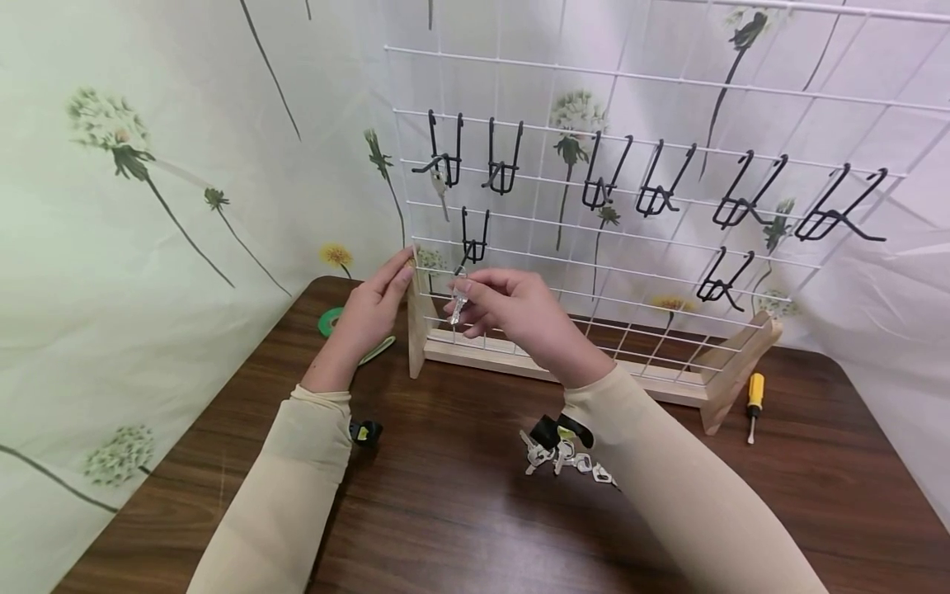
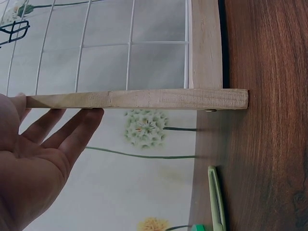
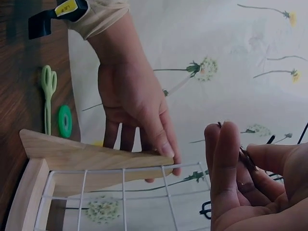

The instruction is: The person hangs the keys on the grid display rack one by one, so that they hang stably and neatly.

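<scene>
My left hand [image 1: 369, 312] rests with straight fingers against the top of the wooden side post [image 1: 416, 326] of a white wire grid rack [image 1: 638, 206]. In the left wrist view the fingers [image 2: 72, 132] lie flat along the post [image 2: 139, 98]. My right hand [image 1: 515, 312] pinches a small silver key [image 1: 458, 306] just below a black hook [image 1: 473, 242] on the grid. In the right wrist view, the key [image 3: 247, 159] shows only as a dark sliver between thumb and fingers [image 3: 226, 163]. Another key [image 1: 442, 188] hangs on the top-left hook.
Several black hooks [image 1: 660, 194] line the grid. A pile of keys [image 1: 566, 456] lies on the dark wooden table [image 1: 460, 528] under my right forearm. A yellow screwdriver [image 1: 754, 405] lies at the right. Green tape [image 1: 329, 321] and green scissors [image 3: 47, 96] sit left of the rack.
</scene>
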Demonstrator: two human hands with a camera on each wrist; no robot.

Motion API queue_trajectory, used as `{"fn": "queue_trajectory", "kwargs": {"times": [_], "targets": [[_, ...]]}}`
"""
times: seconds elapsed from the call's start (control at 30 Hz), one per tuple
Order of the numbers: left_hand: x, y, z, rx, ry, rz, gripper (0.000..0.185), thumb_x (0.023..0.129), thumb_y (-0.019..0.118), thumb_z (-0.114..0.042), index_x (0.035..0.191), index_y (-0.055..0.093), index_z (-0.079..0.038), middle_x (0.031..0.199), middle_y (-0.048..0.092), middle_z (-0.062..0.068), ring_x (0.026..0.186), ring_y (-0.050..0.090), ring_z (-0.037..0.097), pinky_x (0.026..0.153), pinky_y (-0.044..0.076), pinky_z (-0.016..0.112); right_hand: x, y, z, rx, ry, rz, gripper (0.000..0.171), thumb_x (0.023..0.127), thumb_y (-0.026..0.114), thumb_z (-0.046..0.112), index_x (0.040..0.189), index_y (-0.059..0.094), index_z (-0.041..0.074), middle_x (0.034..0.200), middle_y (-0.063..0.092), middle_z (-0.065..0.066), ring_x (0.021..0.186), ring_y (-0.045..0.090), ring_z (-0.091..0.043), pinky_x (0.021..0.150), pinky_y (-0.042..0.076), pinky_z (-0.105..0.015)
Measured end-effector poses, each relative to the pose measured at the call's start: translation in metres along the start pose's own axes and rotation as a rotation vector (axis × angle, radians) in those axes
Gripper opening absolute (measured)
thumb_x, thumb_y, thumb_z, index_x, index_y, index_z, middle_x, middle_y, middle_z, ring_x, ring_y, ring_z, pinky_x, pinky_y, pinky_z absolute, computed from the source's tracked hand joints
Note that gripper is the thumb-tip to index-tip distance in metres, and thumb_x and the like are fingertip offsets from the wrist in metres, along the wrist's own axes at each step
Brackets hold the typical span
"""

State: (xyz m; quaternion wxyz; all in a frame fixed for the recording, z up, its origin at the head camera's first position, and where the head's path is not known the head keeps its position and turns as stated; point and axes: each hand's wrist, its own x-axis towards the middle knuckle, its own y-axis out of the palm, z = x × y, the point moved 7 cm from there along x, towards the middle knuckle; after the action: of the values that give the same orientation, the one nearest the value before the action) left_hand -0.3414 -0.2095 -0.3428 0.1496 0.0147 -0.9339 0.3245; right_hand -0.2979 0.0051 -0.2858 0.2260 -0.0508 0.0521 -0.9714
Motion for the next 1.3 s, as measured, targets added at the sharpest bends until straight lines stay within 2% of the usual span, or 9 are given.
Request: {"fn": "queue_trajectory", "kwargs": {"times": [0.17,0.3,0.43,0.53,0.73,0.8,0.9,1.13,1.3], "targets": [[0.0,0.001,-0.002,-0.009,0.0,0.006,0.052,0.116,0.039,-0.047,0.167,0.039,-0.034,0.172,0.042,0.009,0.159,0.041,0.039,0.129,0.035,0.063,0.006,-0.006,-0.006,0.011,0.024,-0.037,0.027,0.107,0.069,0.027,0.12,0.077,0.005,0.111,0.08,-0.016,0.089,0.076,-0.021,0.079,0.067,-0.035],[-0.001,0.002,-0.004,-0.012,0.003,0.011,0.052,0.116,0.04,-0.046,0.167,0.039,-0.034,0.172,0.041,0.008,0.159,0.04,0.039,0.129,0.034,0.063,0.009,-0.011,-0.01,0.018,0.038,-0.07,0.027,0.107,0.068,0.027,0.122,0.076,0.005,0.113,0.079,-0.017,0.089,0.077,-0.021,0.083,0.068,-0.038],[-0.001,0.004,-0.005,-0.013,0.01,0.012,0.051,0.117,0.04,-0.045,0.167,0.039,-0.034,0.172,0.041,0.008,0.16,0.039,0.038,0.13,0.033,0.063,0.01,-0.015,-0.013,0.006,0.036,-0.093,0.031,0.108,0.068,0.029,0.125,0.075,0.004,0.119,0.078,-0.017,0.101,0.079,-0.035,0.093,0.066,-0.047],[0.0,0.004,-0.004,-0.013,0.015,0.009,0.051,0.116,0.04,-0.046,0.167,0.04,-0.035,0.172,0.041,0.008,0.159,0.04,0.038,0.129,0.034,0.062,0.01,-0.017,-0.017,0.013,0.032,-0.09,0.033,0.108,0.067,0.027,0.13,0.072,0.003,0.131,0.075,-0.018,0.113,0.077,-0.041,0.096,0.065,-0.049],[0.001,-0.001,-0.004,-0.005,0.018,0.006,0.052,0.116,0.039,-0.048,0.167,0.039,-0.035,0.171,0.041,0.01,0.159,0.041,0.039,0.128,0.036,0.063,-0.002,-0.025,-0.026,-0.033,0.044,-0.068,0.044,0.107,0.068,0.036,0.143,0.065,0.012,0.142,0.07,-0.007,0.117,0.078,-0.029,0.098,0.065,-0.043],[0.001,-0.002,-0.003,-0.005,0.016,0.002,0.052,0.116,0.039,-0.047,0.167,0.039,-0.035,0.172,0.041,0.009,0.159,0.04,0.039,0.129,0.035,0.063,-0.008,-0.029,-0.03,-0.053,0.05,-0.072,0.047,0.108,0.067,0.037,0.147,0.062,0.012,0.143,0.07,-0.007,0.118,0.077,-0.032,0.097,0.065,-0.041],[0.001,-0.001,-0.001,-0.005,0.016,-0.002,0.053,0.116,0.039,-0.048,0.167,0.039,-0.034,0.172,0.041,0.009,0.159,0.04,0.039,0.129,0.035,0.063,-0.016,-0.033,-0.037,-0.081,0.042,-0.063,0.046,0.11,0.062,0.032,0.149,0.057,0.008,0.145,0.068,-0.012,0.119,0.076,-0.036,0.092,0.067,-0.04],[0.0,0.001,0.0,-0.009,0.009,0.003,0.053,0.116,0.039,-0.049,0.167,0.039,-0.033,0.172,0.041,0.009,0.159,0.04,0.039,0.129,0.035,0.063,-0.04,-0.043,-0.07,-0.166,0.093,-0.006,0.042,0.112,0.058,0.026,0.146,0.056,0.001,0.139,0.069,-0.022,0.11,0.079,-0.037,0.09,0.067,-0.05],[0.0,0.0,-0.002,-0.013,0.009,0.001,0.053,0.116,0.04,-0.047,0.167,0.039,-0.033,0.172,0.041,0.01,0.16,0.04,0.038,0.129,0.034,0.062,-0.057,-0.048,-0.094,-0.24,0.127,0.033,0.042,0.11,0.063,0.025,0.142,0.059,-0.001,0.127,0.074,-0.025,0.103,0.078,-0.042,0.085,0.068,-0.044]]}}
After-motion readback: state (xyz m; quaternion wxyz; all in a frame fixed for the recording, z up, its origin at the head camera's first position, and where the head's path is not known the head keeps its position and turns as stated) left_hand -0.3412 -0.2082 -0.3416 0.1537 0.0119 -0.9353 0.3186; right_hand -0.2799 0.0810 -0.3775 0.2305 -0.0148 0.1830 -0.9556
